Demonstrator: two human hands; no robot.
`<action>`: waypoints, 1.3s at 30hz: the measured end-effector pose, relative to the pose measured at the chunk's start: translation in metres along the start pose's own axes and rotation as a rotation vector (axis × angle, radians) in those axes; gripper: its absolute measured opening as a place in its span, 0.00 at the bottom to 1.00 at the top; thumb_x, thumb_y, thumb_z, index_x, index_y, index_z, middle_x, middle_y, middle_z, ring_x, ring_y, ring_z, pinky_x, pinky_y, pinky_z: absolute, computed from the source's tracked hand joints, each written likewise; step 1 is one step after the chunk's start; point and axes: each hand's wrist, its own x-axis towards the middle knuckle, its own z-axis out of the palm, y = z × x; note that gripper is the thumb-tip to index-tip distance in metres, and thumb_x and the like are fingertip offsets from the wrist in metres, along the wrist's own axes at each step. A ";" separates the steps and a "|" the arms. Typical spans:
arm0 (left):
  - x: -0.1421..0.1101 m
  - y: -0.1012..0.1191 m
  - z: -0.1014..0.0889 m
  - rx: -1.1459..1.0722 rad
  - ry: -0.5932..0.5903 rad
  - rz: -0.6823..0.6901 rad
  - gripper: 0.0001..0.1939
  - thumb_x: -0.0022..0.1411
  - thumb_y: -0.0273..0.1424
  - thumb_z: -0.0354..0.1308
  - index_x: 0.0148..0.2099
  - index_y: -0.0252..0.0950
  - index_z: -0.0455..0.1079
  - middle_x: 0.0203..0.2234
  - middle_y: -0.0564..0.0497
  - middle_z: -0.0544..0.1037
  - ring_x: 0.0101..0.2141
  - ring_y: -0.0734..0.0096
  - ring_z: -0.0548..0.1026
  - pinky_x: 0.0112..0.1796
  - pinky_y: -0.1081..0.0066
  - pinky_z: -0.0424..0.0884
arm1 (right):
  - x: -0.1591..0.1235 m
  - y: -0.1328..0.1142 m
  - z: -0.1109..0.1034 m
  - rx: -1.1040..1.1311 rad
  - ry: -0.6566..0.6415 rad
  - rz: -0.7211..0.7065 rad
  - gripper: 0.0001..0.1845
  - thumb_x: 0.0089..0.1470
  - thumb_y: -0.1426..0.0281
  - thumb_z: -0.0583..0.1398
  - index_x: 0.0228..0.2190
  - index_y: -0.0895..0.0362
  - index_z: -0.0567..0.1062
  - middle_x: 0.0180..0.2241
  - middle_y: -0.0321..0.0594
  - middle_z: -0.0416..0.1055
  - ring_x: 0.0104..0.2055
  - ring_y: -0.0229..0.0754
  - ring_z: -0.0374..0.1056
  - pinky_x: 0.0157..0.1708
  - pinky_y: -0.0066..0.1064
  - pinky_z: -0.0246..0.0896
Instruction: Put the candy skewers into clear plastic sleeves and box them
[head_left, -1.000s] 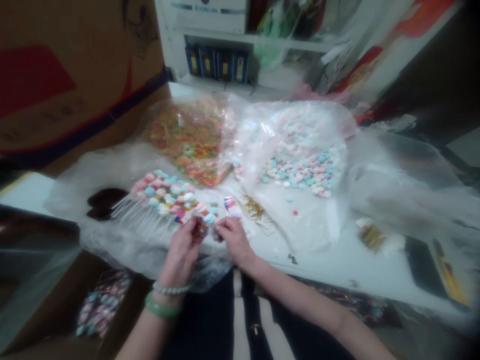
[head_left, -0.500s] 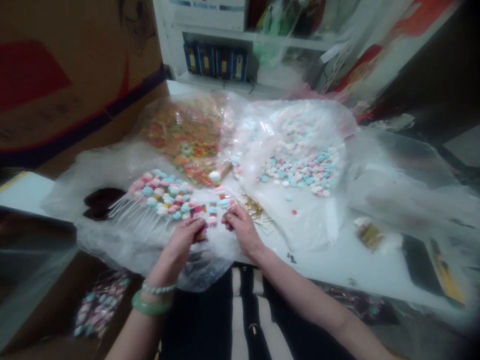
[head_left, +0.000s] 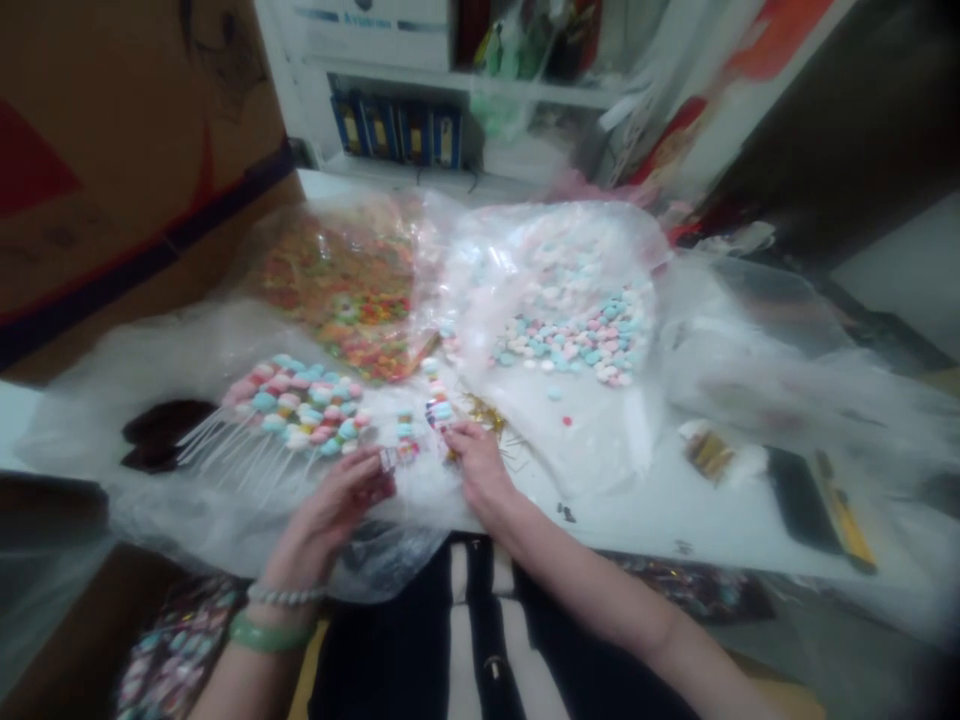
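Note:
My left hand is closed around a small printed plastic wrapper, reddish with a white edge. To its right, my right hand pinches another small printed wrapper, purple and white; blur hides its exact shape and contents. Between and beyond the hands lie a short marshmallow skewer and some pastel marshmallows. Left of my left hand is a pile of marshmallow skewers with white sticks. Gold twist ties lie just behind my right hand.
A clear bag of orange and green gummies and a bag of loose pastel marshmallows lie behind. On the right are a dark flat object and a yellow cutter. A carton stands left; filled packets sit below.
The view has shifted, so the table appears further left. My right hand has drawn away from the left and now has a printed wrapper at its fingertips. My left hand still grips its wrapper.

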 end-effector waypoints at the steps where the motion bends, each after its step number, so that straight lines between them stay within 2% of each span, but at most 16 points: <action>1: -0.004 -0.006 0.005 -0.119 0.019 0.029 0.19 0.42 0.30 0.75 0.38 0.36 0.76 0.37 0.43 0.80 0.34 0.61 0.78 0.35 0.64 0.76 | 0.002 0.000 0.001 0.066 0.030 -0.020 0.08 0.33 0.68 0.64 0.19 0.55 0.68 0.17 0.29 0.63 0.22 0.35 0.56 0.25 0.28 0.53; 3: -0.010 -0.020 0.019 -0.254 -0.018 0.009 0.28 0.44 0.30 0.75 0.49 0.40 0.74 0.50 0.42 0.77 0.45 0.55 0.78 0.42 0.58 0.76 | 0.004 0.001 0.006 0.143 0.046 -0.057 0.09 0.33 0.68 0.64 0.19 0.55 0.68 0.17 0.29 0.63 0.23 0.35 0.58 0.26 0.28 0.55; 4: -0.010 -0.026 0.028 -0.276 -0.028 -0.025 0.29 0.44 0.30 0.75 0.50 0.40 0.74 0.52 0.41 0.76 0.46 0.54 0.78 0.43 0.58 0.76 | 0.003 0.002 0.009 0.152 0.045 -0.058 0.09 0.33 0.68 0.64 0.19 0.54 0.68 0.17 0.29 0.63 0.23 0.36 0.58 0.25 0.28 0.55; 6: -0.005 -0.033 0.044 -0.312 0.016 -0.012 0.25 0.47 0.30 0.74 0.49 0.39 0.75 0.49 0.43 0.77 0.44 0.58 0.78 0.40 0.63 0.76 | -0.003 0.008 0.014 0.128 0.028 -0.028 0.09 0.34 0.67 0.64 0.19 0.54 0.68 0.17 0.29 0.64 0.22 0.36 0.58 0.23 0.28 0.54; 9: 0.011 -0.027 0.057 -0.388 0.174 0.035 0.11 0.51 0.26 0.70 0.37 0.35 0.74 0.33 0.49 0.79 0.33 0.68 0.77 0.34 0.70 0.75 | -0.014 0.016 0.016 0.032 -0.021 -0.042 0.08 0.36 0.66 0.63 0.20 0.55 0.68 0.18 0.30 0.65 0.23 0.36 0.58 0.24 0.28 0.54; 12: 0.024 -0.014 0.055 -0.412 0.252 0.041 0.10 0.50 0.20 0.67 0.29 0.35 0.69 0.23 0.54 0.75 0.26 0.73 0.74 0.29 0.74 0.72 | -0.017 0.017 0.009 -0.054 -0.064 -0.117 0.08 0.39 0.66 0.62 0.19 0.55 0.68 0.19 0.30 0.64 0.24 0.35 0.57 0.26 0.27 0.55; 16: 0.025 -0.008 0.048 -0.379 0.257 0.098 0.13 0.46 0.16 0.66 0.29 0.36 0.67 0.22 0.56 0.75 0.23 0.75 0.73 0.26 0.76 0.70 | -0.005 0.007 -0.010 -0.025 -0.022 -0.055 0.10 0.39 0.65 0.62 0.25 0.54 0.66 0.23 0.30 0.68 0.22 0.33 0.55 0.20 0.24 0.47; 19: 0.021 -0.009 0.047 -0.355 0.239 0.087 0.14 0.46 0.15 0.65 0.29 0.36 0.66 0.19 0.59 0.72 0.19 0.79 0.69 0.23 0.79 0.67 | 0.004 -0.001 -0.020 -0.005 -0.053 0.052 0.14 0.38 0.65 0.64 0.27 0.53 0.64 0.17 0.24 0.59 0.17 0.30 0.44 0.16 0.23 0.31; 21: 0.020 -0.010 0.049 -0.331 0.218 0.054 0.12 0.46 0.16 0.65 0.29 0.35 0.67 0.19 0.58 0.71 0.18 0.79 0.68 0.22 0.79 0.66 | 0.003 -0.002 -0.021 -0.020 -0.121 0.097 0.15 0.38 0.64 0.66 0.26 0.53 0.65 0.14 0.21 0.52 0.16 0.30 0.38 0.16 0.25 0.27; 24: 0.020 -0.011 0.055 -0.312 0.205 0.068 0.10 0.45 0.18 0.67 0.29 0.33 0.69 0.19 0.56 0.73 0.19 0.79 0.68 0.22 0.79 0.66 | -0.007 0.000 -0.016 -0.083 -0.220 0.114 0.16 0.39 0.61 0.67 0.24 0.55 0.68 0.13 0.22 0.50 0.16 0.30 0.39 0.17 0.26 0.31; 28: 0.022 -0.013 0.062 -0.293 0.231 0.087 0.13 0.40 0.17 0.69 0.29 0.32 0.71 0.21 0.55 0.76 0.21 0.77 0.72 0.23 0.78 0.67 | -0.019 0.003 -0.006 -0.119 -0.328 0.057 0.13 0.35 0.65 0.68 0.25 0.57 0.75 0.20 0.30 0.67 0.22 0.33 0.56 0.24 0.26 0.49; 30: 0.021 -0.013 0.063 -0.316 0.229 0.050 0.13 0.42 0.16 0.69 0.31 0.32 0.72 0.22 0.54 0.76 0.22 0.76 0.73 0.24 0.78 0.68 | -0.019 0.002 -0.004 -0.117 -0.303 0.033 0.10 0.32 0.67 0.68 0.22 0.57 0.74 0.20 0.31 0.68 0.25 0.35 0.59 0.27 0.28 0.54; 32: 0.019 -0.012 0.061 -0.356 0.223 -0.010 0.11 0.47 0.16 0.67 0.33 0.32 0.72 0.24 0.53 0.76 0.23 0.76 0.73 0.23 0.78 0.67 | -0.017 0.001 -0.006 -0.106 -0.255 0.046 0.09 0.32 0.68 0.67 0.19 0.56 0.72 0.17 0.30 0.65 0.23 0.35 0.58 0.27 0.28 0.54; 35: 0.015 -0.012 0.056 -0.460 0.169 -0.121 0.07 0.54 0.17 0.63 0.34 0.32 0.72 0.22 0.54 0.73 0.20 0.79 0.69 0.22 0.78 0.66 | -0.012 0.000 -0.012 -0.085 -0.233 0.089 0.10 0.30 0.70 0.66 0.20 0.56 0.70 0.16 0.27 0.62 0.21 0.33 0.56 0.24 0.27 0.51; 37: 0.012 -0.014 0.054 -0.498 0.102 -0.184 0.06 0.55 0.18 0.63 0.35 0.32 0.73 0.20 0.56 0.70 0.19 0.80 0.66 0.22 0.77 0.65 | -0.010 0.000 -0.015 -0.085 -0.220 0.100 0.12 0.29 0.72 0.66 0.21 0.56 0.70 0.17 0.27 0.63 0.20 0.32 0.55 0.24 0.26 0.50; 39: 0.010 -0.017 0.055 -0.437 0.085 -0.174 0.07 0.53 0.20 0.66 0.35 0.33 0.74 0.20 0.57 0.69 0.19 0.79 0.65 0.22 0.76 0.65 | -0.010 -0.001 -0.017 -0.117 -0.211 0.099 0.10 0.30 0.72 0.65 0.21 0.56 0.70 0.17 0.27 0.63 0.20 0.32 0.55 0.23 0.26 0.50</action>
